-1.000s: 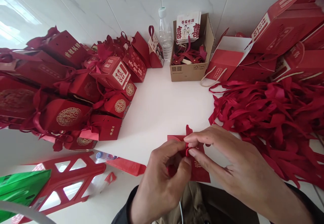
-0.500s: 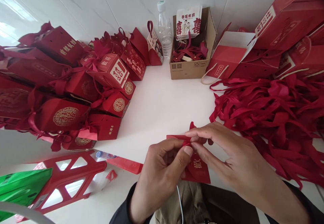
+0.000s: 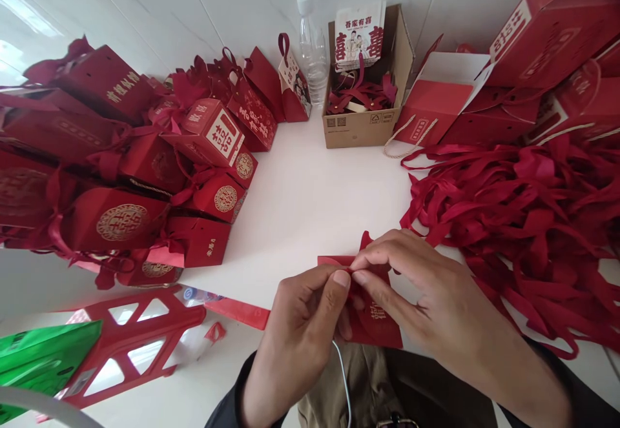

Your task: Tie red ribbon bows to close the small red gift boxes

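Note:
A small flat red paper box [image 3: 375, 321] with gold characters lies at the near edge of the white table [image 3: 300, 208]. My left hand [image 3: 303, 334] and my right hand [image 3: 431, 299] meet over its top edge. Both pinch a short piece of red ribbon [image 3: 364, 242] at the box's top, thumb and fingertips pressed together. A tip of the ribbon sticks up just behind my right fingers. The lower part of the box shows between my two hands.
A heap of loose red ribbons [image 3: 523, 215] covers the right side. Finished red gift boxes [image 3: 145, 183] with bows pile up on the left. A cardboard box [image 3: 365, 121], a plastic bottle [image 3: 312, 53] and large red cartons [image 3: 542, 34] stand at the back. A red plastic stool [image 3: 130, 344] and green bag [image 3: 43, 357] sit lower left.
My fingertips have shifted slightly on the ribbon at the box's top, the left thumb rising toward the right fingers. The view has tipped down a little.

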Demonstrator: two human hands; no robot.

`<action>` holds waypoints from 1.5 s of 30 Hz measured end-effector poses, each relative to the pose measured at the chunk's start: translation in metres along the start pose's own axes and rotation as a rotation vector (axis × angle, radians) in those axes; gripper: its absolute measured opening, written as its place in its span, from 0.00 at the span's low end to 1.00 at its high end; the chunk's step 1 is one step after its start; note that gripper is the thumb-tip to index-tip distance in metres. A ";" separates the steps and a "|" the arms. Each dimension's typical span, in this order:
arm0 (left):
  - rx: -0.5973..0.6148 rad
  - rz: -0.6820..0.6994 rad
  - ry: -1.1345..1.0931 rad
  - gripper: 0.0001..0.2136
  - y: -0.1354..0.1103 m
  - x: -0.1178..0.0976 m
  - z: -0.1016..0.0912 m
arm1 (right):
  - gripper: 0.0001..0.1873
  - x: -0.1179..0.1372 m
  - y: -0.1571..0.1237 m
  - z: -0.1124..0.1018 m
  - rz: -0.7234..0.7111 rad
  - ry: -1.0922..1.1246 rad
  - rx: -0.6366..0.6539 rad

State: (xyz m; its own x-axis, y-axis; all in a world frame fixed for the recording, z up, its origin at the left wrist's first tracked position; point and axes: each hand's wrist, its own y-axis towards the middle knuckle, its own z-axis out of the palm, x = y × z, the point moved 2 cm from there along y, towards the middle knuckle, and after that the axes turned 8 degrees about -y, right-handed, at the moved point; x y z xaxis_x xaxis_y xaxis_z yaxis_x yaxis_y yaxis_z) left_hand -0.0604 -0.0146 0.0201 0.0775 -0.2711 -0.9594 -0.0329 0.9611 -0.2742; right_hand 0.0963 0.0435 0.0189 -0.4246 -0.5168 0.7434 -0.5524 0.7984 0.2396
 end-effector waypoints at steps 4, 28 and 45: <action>0.009 -0.013 -0.035 0.15 0.001 0.000 0.001 | 0.06 0.002 0.000 0.001 0.001 -0.008 -0.016; 0.021 -0.141 -0.242 0.13 0.002 0.005 -0.009 | 0.05 -0.001 -0.017 0.006 -0.060 -0.031 -0.021; 0.022 -0.229 -0.403 0.12 0.004 0.010 -0.009 | 0.05 0.001 -0.022 0.011 -0.094 -0.075 -0.087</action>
State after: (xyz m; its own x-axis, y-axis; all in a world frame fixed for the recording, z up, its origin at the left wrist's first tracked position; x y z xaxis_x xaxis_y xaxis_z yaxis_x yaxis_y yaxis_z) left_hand -0.0685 -0.0138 0.0090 0.4613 -0.4383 -0.7715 0.0511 0.8812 -0.4700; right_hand 0.1005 0.0217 0.0077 -0.4278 -0.6098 0.6672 -0.5294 0.7673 0.3619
